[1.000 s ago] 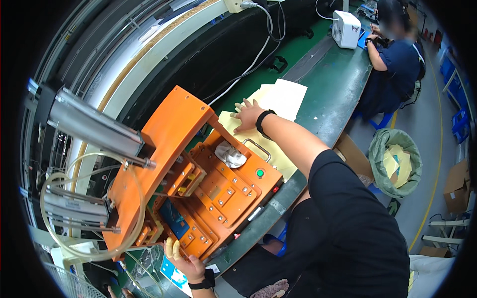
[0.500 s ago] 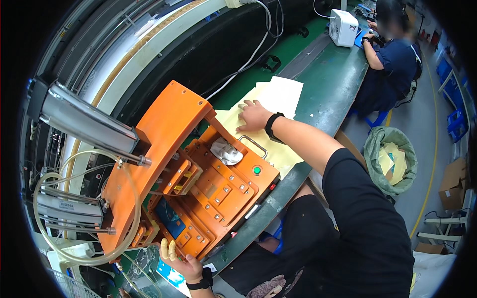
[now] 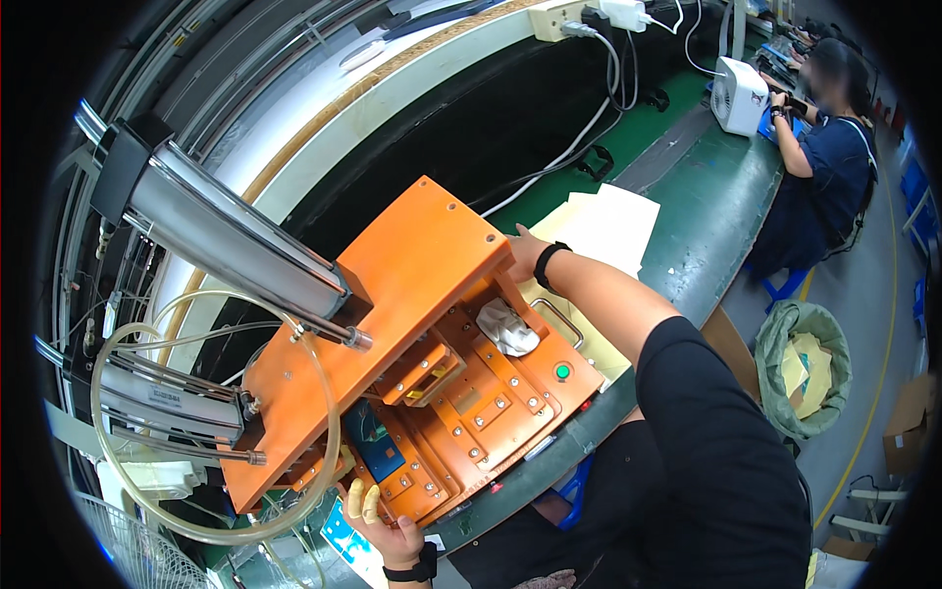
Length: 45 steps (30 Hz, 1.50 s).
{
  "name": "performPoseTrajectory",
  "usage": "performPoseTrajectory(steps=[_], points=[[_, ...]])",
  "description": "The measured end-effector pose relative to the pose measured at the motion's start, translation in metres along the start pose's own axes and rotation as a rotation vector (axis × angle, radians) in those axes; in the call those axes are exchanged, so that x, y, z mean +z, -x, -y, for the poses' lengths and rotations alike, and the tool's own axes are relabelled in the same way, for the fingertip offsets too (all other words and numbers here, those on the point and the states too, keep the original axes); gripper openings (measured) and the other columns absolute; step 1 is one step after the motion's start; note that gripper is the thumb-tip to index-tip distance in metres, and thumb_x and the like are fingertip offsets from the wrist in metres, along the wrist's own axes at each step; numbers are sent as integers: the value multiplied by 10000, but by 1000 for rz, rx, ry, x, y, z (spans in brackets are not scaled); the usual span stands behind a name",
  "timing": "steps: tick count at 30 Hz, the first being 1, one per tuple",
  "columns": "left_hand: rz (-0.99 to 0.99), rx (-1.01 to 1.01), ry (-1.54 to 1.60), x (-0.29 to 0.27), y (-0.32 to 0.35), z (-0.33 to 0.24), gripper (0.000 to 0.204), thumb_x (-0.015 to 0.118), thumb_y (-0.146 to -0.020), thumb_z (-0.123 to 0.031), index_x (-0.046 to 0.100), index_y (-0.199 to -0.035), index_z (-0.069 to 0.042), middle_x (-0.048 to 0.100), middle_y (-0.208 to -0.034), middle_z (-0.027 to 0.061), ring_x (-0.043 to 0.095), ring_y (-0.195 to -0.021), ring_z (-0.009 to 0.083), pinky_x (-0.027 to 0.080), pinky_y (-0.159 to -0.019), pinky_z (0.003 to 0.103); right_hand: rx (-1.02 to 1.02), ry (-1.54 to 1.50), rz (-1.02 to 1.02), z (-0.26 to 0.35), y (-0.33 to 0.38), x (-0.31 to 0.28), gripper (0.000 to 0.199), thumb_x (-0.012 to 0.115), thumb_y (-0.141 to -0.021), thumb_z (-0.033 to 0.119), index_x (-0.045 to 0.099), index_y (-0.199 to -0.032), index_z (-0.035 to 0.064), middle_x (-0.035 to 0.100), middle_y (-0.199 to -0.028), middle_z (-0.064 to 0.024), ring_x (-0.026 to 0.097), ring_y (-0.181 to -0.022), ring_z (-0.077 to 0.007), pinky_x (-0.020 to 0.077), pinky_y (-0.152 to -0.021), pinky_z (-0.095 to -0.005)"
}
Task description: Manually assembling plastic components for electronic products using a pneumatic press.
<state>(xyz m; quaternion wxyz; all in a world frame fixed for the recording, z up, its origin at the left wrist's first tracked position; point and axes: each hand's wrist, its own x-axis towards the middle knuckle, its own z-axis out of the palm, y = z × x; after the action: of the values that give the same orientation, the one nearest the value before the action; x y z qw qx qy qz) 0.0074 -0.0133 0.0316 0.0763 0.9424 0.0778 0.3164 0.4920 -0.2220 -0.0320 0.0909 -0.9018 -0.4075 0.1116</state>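
Big orange press fixture (image 3: 442, 393) sitting on the green worktop (image 3: 726, 196), tilted across the middle of the view, with two shiny pneumatic cylinders (image 3: 226, 245) sticking out up-left and a loop of clear tubing (image 3: 147, 471) hanging around the lower one.

Left hand (image 3: 385, 525) down at the bottom edge, right against the near corner of the fixture. Fingers curled up onto that corner, yellowish finger cots on a couple of them, black band at the wrist. Looks like a loose touch more than a firm grip; can't really tell if anything small sits in it. Just above those fingers, a small dark blue-green board (image 3: 373, 439) lying in the fixture's nest.

Right hand (image 3: 523, 257) reaching over to the far side, by the edge of the raised orange top plate (image 3: 422, 265), black wristband showing. Fingers mostly hidden behind the plate, so no telling how open it is or whether it holds anything.

Also on the fixture: a crumpled whitish rag (image 3: 508, 328), a metal handle (image 3: 561, 319) and a green button (image 3: 562, 372). Pale paper sheets (image 3: 613, 221) lying just beyond on the worktop. Another person (image 3: 819, 137) seated further down, by a small white box (image 3: 738, 94).
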Motion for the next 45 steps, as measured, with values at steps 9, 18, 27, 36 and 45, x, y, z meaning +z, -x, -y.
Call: performPoseTrajectory(steps=[9, 18, 27, 36, 45], points=[[4, -9, 23, -2, -3, 0, 613, 415, -978, -536, 525, -1263, -5, 451, -1389, 207, 392, -1296, 394, 294, -1079, 517, 31, 133, -90, -10, 22, 9, 593, 497, -894, 488, 572, -1369, 142, 494, -1402, -184, 378, -1371, -340, 146, -1181, -579], [8, -16, 17, 1, -2, 0, 624, 423, -972, -547, 529, -1271, -9, 457, -1386, 201, 401, -1293, 390, 301, -1077, 515, -25, 70, -107, -31, -7, 32, 597, 499, -893, 550, 660, -1262, 109, 386, -1542, -130, 230, -1471, -355, 148, -1187, -554], [-32, 17, -9, -3, -3, -3, 534, 450, -968, -441, 536, -1266, -6, 448, -1410, 213, 405, -1291, 390, 306, -1078, 498, -91, 30, -184, -19, 49, 0, 439, 617, -854, 454, 746, -1018, 68, 601, -1275, -146, 446, -1307, -320, 345, -1068, -480], [-62, 49, 17, -5, -2, -2, 505, 459, -972, -403, 544, -1251, 10, 452, -1405, 220, 409, -1289, 392, 307, -1078, 491, 724, -90, -360, -78, 140, -17, 808, 563, -863, 582, 407, -1478, 83, 327, -1547, -225, 237, -1450, -431, 226, -1149, -577], [-105, 66, 28, -5, -3, -2, 515, 453, -983, -417, 543, -1249, 15, 460, -1396, 222, 420, -1282, 394, 315, -1074, 490, 496, -254, -160, -68, 180, 1, 801, 552, -893, 534, 336, -1507, 67, 420, -1490, -211, 388, -1380, -388, 219, -1167, -548]])
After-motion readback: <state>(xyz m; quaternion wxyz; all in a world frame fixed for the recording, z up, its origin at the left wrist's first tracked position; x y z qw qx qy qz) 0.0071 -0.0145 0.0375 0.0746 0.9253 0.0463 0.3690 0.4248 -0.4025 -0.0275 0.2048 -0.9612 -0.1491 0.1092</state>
